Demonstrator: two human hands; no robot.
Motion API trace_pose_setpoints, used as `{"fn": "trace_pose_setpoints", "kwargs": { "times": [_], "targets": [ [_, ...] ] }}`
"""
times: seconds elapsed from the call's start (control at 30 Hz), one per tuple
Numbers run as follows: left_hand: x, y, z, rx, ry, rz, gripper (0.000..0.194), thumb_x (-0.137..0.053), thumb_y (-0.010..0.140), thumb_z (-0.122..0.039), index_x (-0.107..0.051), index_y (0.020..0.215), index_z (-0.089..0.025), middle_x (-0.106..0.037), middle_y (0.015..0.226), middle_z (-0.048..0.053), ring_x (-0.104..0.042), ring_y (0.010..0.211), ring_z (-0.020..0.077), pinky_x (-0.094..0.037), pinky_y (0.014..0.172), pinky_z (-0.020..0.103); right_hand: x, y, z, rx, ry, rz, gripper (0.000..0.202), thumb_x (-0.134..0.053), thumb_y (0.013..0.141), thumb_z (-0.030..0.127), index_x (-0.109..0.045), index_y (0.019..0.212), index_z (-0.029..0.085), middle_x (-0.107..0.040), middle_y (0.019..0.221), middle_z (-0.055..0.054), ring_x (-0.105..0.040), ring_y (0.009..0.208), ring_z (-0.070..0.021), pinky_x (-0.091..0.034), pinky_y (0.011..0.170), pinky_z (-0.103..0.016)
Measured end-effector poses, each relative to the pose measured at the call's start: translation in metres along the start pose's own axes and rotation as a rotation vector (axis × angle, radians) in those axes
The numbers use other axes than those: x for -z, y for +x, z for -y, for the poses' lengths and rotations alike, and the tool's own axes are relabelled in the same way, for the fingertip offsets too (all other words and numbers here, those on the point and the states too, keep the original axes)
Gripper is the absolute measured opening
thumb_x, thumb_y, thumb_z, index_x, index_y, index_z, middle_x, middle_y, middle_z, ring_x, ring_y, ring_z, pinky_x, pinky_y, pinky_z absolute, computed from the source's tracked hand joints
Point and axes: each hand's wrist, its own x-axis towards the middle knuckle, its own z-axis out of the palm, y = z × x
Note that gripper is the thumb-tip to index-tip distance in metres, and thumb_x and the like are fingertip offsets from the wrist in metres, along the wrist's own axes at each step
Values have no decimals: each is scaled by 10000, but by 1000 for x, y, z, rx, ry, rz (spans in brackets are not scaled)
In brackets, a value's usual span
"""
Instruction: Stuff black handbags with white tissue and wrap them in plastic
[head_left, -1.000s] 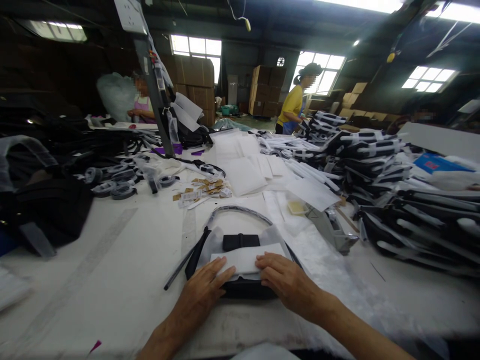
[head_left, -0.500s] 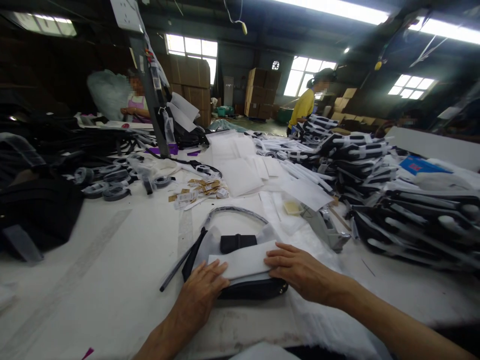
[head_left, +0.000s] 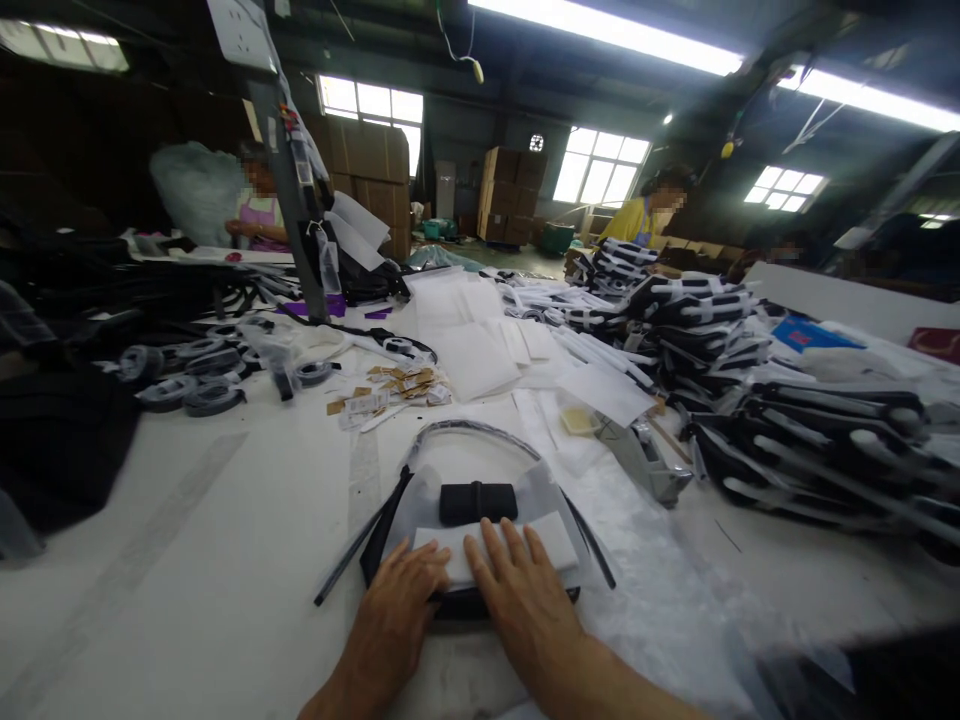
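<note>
A black handbag lies on the white table in front of me, its wrapped handle arching away at the far side. A folded white foam sheet rests across the bag, below its black flap strap. My right hand lies flat on the sheet with fingers spread. My left hand rests on the sheet's left end, fingers stretched out. Dark strap ends stick out on both sides of the bag. My hands cover much of the bag's near edge.
Stacked black bags with white padding fill the right side. White sheets, paper tags and rolled straps lie beyond the bag. A grey metal holder stands to the right. Two people are in the background.
My right hand has moved left from the sheet's right end onto its middle and now lies flat. My left hand stays near the left end. The view has shifted slightly.
</note>
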Motion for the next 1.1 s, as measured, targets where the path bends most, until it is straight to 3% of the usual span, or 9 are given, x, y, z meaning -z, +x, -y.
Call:
{"fn": "trace_pose_setpoints", "kwargs": {
  "times": [0.2, 0.37, 0.47, 0.57, 0.7, 0.8, 0.9, 1.0, 1.1],
  "targets": [
    [-5, 15, -25, 65, 190, 102, 530, -332, 905, -64, -433, 1412, -180, -678, 1157, 70, -583, 1185, 232, -338, 1128, 522, -21, -6, 3, -1, 8, -194, 390, -497, 935, 177, -550, 1320, 168, -602, 1340, -125, -563, 1196, -333, -421, 995, -527],
    [-24, 18, -33, -54, 215, -28, 540, -276, 922, -39, -353, 1454, -83, -577, 1366, 124, -500, 1302, 178, -440, 1061, 339, -29, -4, 3, -12, 35, -298, 378, -436, 950, 140, -555, 1309, 129, -639, 1279, -129, -578, 1175, -279, -400, 1033, -472],
    [-32, 10, -27, -50, 202, -85, 572, -282, 911, -3, -309, 1477, -77, -595, 1348, 119, -516, 1287, 163, -440, 1065, 328, -23, -10, 0, 38, 50, -326, 405, -417, 962, 161, -522, 1348, 99, -612, 1319, -134, -517, 1260, -277, -282, 1142, -484],
    [-32, 4, -25, -113, 253, -46, 604, -301, 892, -11, -295, 1490, -93, -567, 1385, 114, -502, 1302, 178, -420, 1085, 339, -20, -22, -7, 106, 52, -310, 498, -460, 970, 263, -433, 1423, 58, -531, 1412, -161, -416, 1355, -304, -177, 1191, -508],
    [-35, -2, -24, -241, 373, 30, 663, -356, 842, -52, -285, 1500, -87, -497, 1450, 134, -471, 1327, 241, -356, 1124, 382, -29, -40, -18, 224, 144, -196, 807, -564, 914, 508, -281, 1499, 29, -357, 1533, -185, -241, 1452, -322, -179, 1204, -490],
    [-44, -1, -24, -242, 421, 17, 687, -383, 851, -117, -221, 1516, -60, -512, 1428, 165, -489, 1302, 271, -350, 1118, 403, -28, -46, -26, 213, 300, -92, 903, -582, 886, 569, -204, 1530, 63, -278, 1569, -174, -169, 1476, -308, -156, 1215, -492],
    [-50, 3, -26, -221, 463, 35, 707, -377, 872, -171, -144, 1524, -27, -562, 1367, 182, -543, 1240, 271, -410, 1065, 399, 4, -34, -37, 171, 502, 17, 860, -549, 898, 591, -256, 1518, 72, -312, 1549, -198, -233, 1458, -312, -201, 1204, -481],
    [-48, 6, -31, -201, 506, 39, 721, -355, 870, -154, -89, 1525, -12, -601, 1315, 179, -576, 1201, 259, -450, 1028, 387, 71, 2, -50, 89, 680, 44, 653, -360, 1006, 519, -369, 1461, 51, -484, 1437, -219, -445, 1355, -259, -348, 1138, -417],
    [-43, 6, -35, -157, 532, 68, 723, -357, 859, -132, -103, 1528, -29, -572, 1356, 176, -560, 1227, 255, -442, 1047, 388, 133, 43, -59, 42, 717, -185, 691, -262, 1015, 551, -234, 1519, 80, -293, 1569, -169, -210, 1473, -226, -189, 1205, -445]
  ]
}}
